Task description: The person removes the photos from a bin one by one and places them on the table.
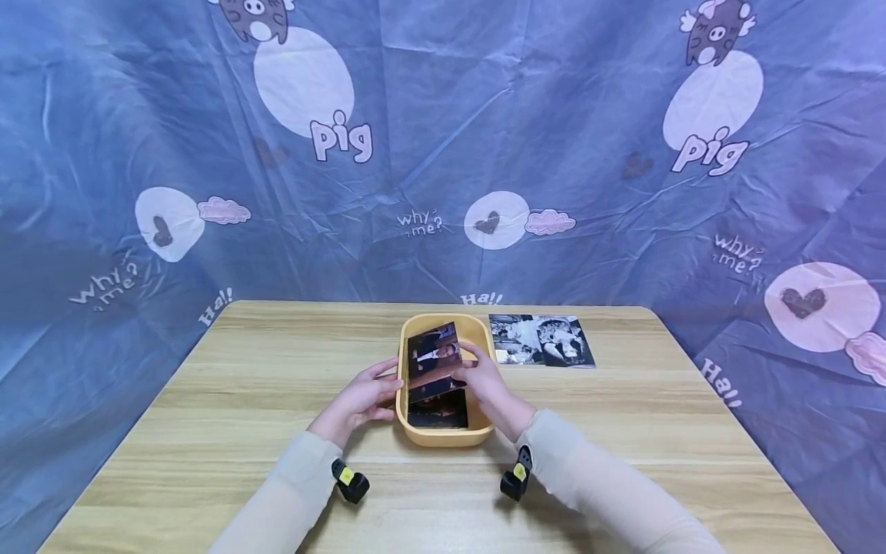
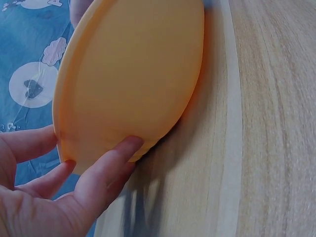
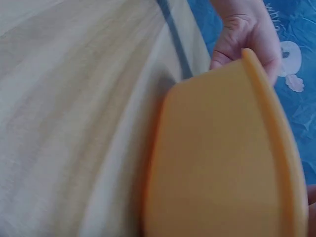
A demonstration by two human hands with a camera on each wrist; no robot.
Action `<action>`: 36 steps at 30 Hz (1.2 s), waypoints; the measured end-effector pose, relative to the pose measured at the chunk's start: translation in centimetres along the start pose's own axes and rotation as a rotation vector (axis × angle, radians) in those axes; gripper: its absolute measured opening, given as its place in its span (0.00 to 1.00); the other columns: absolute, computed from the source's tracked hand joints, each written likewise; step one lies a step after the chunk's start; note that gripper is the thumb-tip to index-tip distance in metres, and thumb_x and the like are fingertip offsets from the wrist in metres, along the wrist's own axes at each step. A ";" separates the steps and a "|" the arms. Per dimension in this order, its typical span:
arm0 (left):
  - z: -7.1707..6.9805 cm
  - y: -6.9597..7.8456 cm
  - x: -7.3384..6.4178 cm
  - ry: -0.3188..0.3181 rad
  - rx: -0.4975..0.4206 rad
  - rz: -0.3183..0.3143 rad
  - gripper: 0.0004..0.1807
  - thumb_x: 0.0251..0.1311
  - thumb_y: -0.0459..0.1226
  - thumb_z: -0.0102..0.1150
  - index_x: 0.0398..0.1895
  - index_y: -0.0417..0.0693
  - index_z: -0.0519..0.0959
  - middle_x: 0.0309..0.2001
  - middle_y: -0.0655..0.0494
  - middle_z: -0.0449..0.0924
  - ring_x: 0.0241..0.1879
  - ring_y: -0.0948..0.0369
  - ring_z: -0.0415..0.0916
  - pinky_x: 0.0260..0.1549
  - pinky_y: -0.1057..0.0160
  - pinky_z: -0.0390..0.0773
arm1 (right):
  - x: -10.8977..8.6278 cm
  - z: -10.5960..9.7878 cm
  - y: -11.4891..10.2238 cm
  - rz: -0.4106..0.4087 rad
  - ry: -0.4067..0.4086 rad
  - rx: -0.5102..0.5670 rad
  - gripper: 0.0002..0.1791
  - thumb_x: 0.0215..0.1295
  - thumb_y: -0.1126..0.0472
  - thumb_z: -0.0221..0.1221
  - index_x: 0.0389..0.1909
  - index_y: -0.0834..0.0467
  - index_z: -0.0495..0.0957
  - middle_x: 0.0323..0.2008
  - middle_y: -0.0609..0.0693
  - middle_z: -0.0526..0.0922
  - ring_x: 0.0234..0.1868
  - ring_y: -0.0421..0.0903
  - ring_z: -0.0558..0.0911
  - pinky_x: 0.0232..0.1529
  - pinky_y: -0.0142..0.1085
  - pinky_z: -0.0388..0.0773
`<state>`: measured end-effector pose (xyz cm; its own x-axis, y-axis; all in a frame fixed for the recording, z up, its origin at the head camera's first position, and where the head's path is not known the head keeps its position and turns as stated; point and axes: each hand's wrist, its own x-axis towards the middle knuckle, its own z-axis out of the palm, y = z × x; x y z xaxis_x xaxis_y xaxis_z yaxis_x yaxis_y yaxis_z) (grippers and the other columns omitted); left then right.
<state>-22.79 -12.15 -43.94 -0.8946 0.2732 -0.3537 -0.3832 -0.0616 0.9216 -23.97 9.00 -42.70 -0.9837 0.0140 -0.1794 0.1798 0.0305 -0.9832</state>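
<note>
A yellow rounded tub [image 1: 446, 438] stands on the wooden table, with dark colour photos inside. My right hand [image 1: 482, 377] reaches over its right rim and pinches a photo [image 1: 432, 355] by the right edge; the picture shows a person in a dark suit. That photo lies tilted over another dark photo [image 1: 438, 412] in the tub. At the left side, my left hand [image 1: 361, 396] holds the tub by its rim and outer wall, its fingers [image 2: 111, 160] spread along the wall in the left wrist view. In the right wrist view, the tub wall hides most of the right hand.
Two black-and-white photos, a left one [image 1: 515, 338] and a right one [image 1: 564, 341], lie side by side right of the tub, near the table's back edge. A blue printed cloth [image 1: 429, 138] hangs behind the table [image 1: 291, 346]. Each wrist wears a small black camera [image 1: 353, 485].
</note>
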 end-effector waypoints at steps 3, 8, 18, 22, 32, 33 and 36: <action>0.0 0.1 -0.1 -0.002 0.001 0.000 0.33 0.66 0.28 0.48 0.74 0.42 0.53 0.71 0.32 0.55 0.65 0.37 0.65 0.50 0.38 0.78 | 0.3 -0.6 -1.0 0.001 0.006 0.050 0.37 0.52 0.82 0.51 0.67 0.66 0.62 0.27 0.48 0.78 0.21 0.37 0.73 0.24 0.24 0.70; 0.0 0.3 -0.2 -0.014 0.002 0.005 0.34 0.66 0.28 0.48 0.74 0.41 0.52 0.71 0.31 0.54 0.66 0.36 0.63 0.51 0.36 0.76 | 0.9 -2.3 -2.7 -0.006 0.038 0.102 0.37 0.54 0.81 0.52 0.68 0.65 0.61 0.30 0.46 0.77 0.19 0.33 0.70 0.19 0.22 0.65; 0.1 0.3 -0.2 0.000 -0.009 -0.002 0.34 0.65 0.27 0.47 0.74 0.41 0.53 0.72 0.32 0.54 0.65 0.36 0.64 0.53 0.35 0.75 | 2.2 -8.8 -4.9 -0.012 0.069 0.182 0.37 0.60 0.80 0.48 0.72 0.66 0.53 0.25 0.41 0.79 0.25 0.33 0.76 0.30 0.21 0.76; 0.1 0.2 -0.2 0.004 -0.011 -0.004 0.34 0.65 0.27 0.47 0.74 0.41 0.53 0.71 0.32 0.54 0.65 0.36 0.64 0.52 0.35 0.75 | 3.0 -12.5 -4.7 -0.017 0.149 0.172 0.36 0.62 0.79 0.47 0.73 0.68 0.52 0.24 0.39 0.75 0.23 0.32 0.73 0.29 0.21 0.75; 0.2 0.2 -0.1 0.007 -0.011 -0.013 0.34 0.66 0.27 0.48 0.74 0.41 0.53 0.72 0.32 0.54 0.65 0.36 0.63 0.52 0.36 0.76 | 3.9 -21.7 -3.7 0.093 0.313 0.231 0.37 0.64 0.78 0.45 0.74 0.66 0.47 0.20 0.37 0.76 0.23 0.31 0.74 0.31 0.20 0.76; 0.2 0.2 -0.2 0.005 -0.012 -0.013 0.34 0.66 0.28 0.47 0.74 0.42 0.53 0.72 0.32 0.54 0.65 0.36 0.63 0.52 0.36 0.76 | 3.8 -22.5 -3.5 0.109 0.324 0.238 0.36 0.64 0.78 0.45 0.74 0.64 0.49 0.20 0.37 0.76 0.23 0.31 0.74 0.31 0.20 0.76; 0.1 0.2 -0.2 0.003 -0.017 -0.014 0.34 0.66 0.28 0.47 0.74 0.42 0.52 0.72 0.32 0.53 0.66 0.36 0.63 0.52 0.36 0.76 | 3.6 -24.8 -2.6 0.131 0.323 0.292 0.28 0.64 0.78 0.45 0.62 0.57 0.71 0.21 0.38 0.79 0.24 0.32 0.76 0.31 0.21 0.77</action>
<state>-22.70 -12.12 -43.67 -0.8898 0.2712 -0.3670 -0.3995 -0.0742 0.9137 -27.79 33.77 -39.99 -0.8914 0.3115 -0.3291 0.2471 -0.2745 -0.9293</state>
